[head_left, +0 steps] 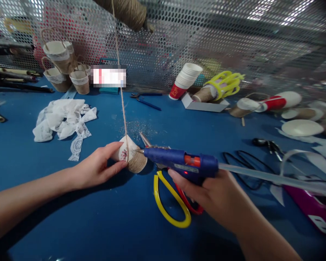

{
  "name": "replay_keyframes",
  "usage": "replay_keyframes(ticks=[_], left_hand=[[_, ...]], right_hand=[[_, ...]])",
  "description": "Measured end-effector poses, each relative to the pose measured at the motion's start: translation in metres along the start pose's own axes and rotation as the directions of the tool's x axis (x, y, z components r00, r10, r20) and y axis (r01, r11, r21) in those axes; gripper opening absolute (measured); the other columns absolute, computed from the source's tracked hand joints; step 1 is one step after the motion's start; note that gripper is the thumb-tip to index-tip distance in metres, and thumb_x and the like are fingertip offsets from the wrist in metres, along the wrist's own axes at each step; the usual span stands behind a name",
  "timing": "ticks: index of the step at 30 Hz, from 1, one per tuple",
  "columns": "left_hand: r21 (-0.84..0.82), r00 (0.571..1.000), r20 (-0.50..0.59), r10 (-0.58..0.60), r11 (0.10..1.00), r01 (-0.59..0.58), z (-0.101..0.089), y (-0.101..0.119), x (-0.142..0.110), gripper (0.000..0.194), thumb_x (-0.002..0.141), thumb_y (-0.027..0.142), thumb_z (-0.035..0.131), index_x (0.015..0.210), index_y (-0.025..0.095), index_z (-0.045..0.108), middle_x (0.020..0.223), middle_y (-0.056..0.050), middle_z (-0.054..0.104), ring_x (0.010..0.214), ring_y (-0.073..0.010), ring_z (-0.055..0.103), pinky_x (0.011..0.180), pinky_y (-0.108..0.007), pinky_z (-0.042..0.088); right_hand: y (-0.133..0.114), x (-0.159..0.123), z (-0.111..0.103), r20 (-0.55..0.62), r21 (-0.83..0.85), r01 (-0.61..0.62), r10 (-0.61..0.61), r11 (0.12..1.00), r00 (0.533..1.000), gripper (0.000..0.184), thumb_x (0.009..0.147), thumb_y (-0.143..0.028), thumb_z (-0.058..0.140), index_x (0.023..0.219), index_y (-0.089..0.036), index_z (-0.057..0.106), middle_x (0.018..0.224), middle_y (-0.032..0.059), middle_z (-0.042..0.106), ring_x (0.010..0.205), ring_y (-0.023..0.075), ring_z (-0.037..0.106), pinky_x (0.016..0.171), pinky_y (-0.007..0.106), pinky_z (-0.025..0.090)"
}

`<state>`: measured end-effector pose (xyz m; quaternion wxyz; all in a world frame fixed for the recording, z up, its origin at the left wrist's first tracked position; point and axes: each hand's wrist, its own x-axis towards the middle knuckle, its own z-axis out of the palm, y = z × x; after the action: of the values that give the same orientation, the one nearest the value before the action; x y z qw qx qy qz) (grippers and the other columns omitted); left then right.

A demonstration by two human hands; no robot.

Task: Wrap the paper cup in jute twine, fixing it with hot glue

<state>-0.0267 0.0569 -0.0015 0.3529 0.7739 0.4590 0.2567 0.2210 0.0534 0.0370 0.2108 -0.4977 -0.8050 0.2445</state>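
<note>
My left hand grips a paper cup lying on its side, part of it wrapped in brown twine. A strand of twine runs from the cup up to a large spool hanging above. In my right hand is a blue hot glue gun with a red light lit and a long clear glue stick out of its back. Its nozzle points at the cup, close to the edge of the wrapped twine. Scissors with yellow and red handles lie under the gun, partly hidden.
White lace strips lie at left, with twine-wrapped cups stacked behind. Pliers, stacked paper cups and a white box stand toward the mesh panel. At right are a black cord and a purple item.
</note>
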Motion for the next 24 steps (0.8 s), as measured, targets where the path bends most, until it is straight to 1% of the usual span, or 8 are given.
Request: replay_keyframes(ticks=[4,9,12,14,17,19,21,24], left_hand=[[-0.009,1.000,-0.001,0.007,1.000,-0.007,0.001,-0.001,-0.001,0.028,0.084,0.029,0.043,0.106,0.013,0.046,0.086,-0.005,0.059,0.074,-0.0147,0.056,0.068,-0.027,0.045],[0.023,1.000,0.002,0.031,0.999,-0.031,0.000,-0.002,-0.001,0.024,0.084,0.028,0.043,0.102,0.014,0.046,0.085,-0.006,0.059,0.073,-0.0142,0.055,0.065,-0.025,0.044],[0.036,1.000,0.008,0.026,0.999,-0.026,-0.001,-0.002,0.000,0.025,0.084,0.029,0.043,0.103,0.014,0.046,0.088,-0.006,0.060,0.075,-0.0148,0.056,0.067,-0.026,0.045],[0.046,1.000,-0.004,0.020,0.999,-0.020,-0.001,-0.002,0.000,0.026,0.084,0.030,0.044,0.103,0.014,0.047,0.087,-0.006,0.061,0.075,-0.0149,0.056,0.067,-0.026,0.045],[0.051,1.000,-0.016,0.013,0.999,-0.013,0.000,-0.002,0.000,0.028,0.083,0.031,0.044,0.105,0.014,0.047,0.089,-0.006,0.061,0.077,-0.0155,0.057,0.069,-0.026,0.045],[0.046,1.000,-0.020,0.014,0.999,-0.013,0.001,-0.002,0.000,0.030,0.083,0.031,0.044,0.107,0.014,0.046,0.093,-0.007,0.061,0.080,-0.0163,0.057,0.071,-0.028,0.045],[0.048,1.000,-0.023,0.011,0.999,-0.010,0.002,-0.002,0.000,0.029,0.083,0.031,0.043,0.107,0.014,0.046,0.094,-0.008,0.061,0.080,-0.0168,0.057,0.072,-0.029,0.045],[0.056,1.000,-0.026,0.010,0.998,-0.008,0.003,-0.002,0.001,0.029,0.082,0.031,0.043,0.105,0.013,0.048,0.092,-0.009,0.062,0.077,-0.0170,0.057,0.070,-0.029,0.045]], right_hand=[[0.002,0.005,0.001,0.047,0.071,-0.062,0.059,0.996,0.997,0.040,0.077,-0.035,0.051,0.042,-0.020,0.038,0.036,-0.0052,0.035,0.031,0.0060,0.032,0.030,0.020,0.028],[0.002,0.009,0.000,0.051,0.082,-0.099,0.095,0.992,0.994,0.033,0.076,-0.038,0.050,0.049,-0.020,0.045,0.040,-0.0033,0.041,0.035,0.0079,0.037,0.034,0.022,0.033],[0.001,0.013,-0.002,0.040,0.082,-0.103,0.100,0.991,0.994,0.031,0.073,-0.036,0.053,0.047,-0.021,0.044,0.040,-0.0030,0.044,0.037,0.0090,0.040,0.037,0.023,0.035],[0.000,0.016,-0.003,0.049,0.103,-0.154,0.149,0.983,0.988,0.032,0.073,-0.035,0.054,0.046,-0.021,0.043,0.037,-0.0040,0.043,0.035,0.0091,0.041,0.039,0.023,0.036],[0.005,0.022,-0.003,0.144,0.213,-0.292,0.266,0.932,0.953,0.034,0.073,-0.037,0.055,0.047,-0.020,0.042,0.035,-0.0044,0.043,0.035,0.0088,0.043,0.042,0.023,0.038],[0.012,0.027,-0.003,0.161,0.345,-0.328,0.288,0.880,0.944,0.031,0.073,-0.039,0.056,0.051,-0.019,0.045,0.039,-0.0041,0.046,0.037,0.0083,0.045,0.044,0.022,0.039],[0.023,0.034,-0.002,0.078,0.429,-0.331,0.330,0.841,0.941,0.026,0.071,-0.040,0.059,0.061,-0.017,0.051,0.047,-0.0031,0.051,0.042,0.0085,0.047,0.044,0.022,0.040],[0.041,0.050,0.001,-0.023,0.344,-0.390,0.423,0.854,0.906,0.028,0.072,-0.044,0.058,0.075,-0.016,0.055,0.056,-0.0011,0.056,0.044,0.0088,0.049,0.042,0.022,0.039]])
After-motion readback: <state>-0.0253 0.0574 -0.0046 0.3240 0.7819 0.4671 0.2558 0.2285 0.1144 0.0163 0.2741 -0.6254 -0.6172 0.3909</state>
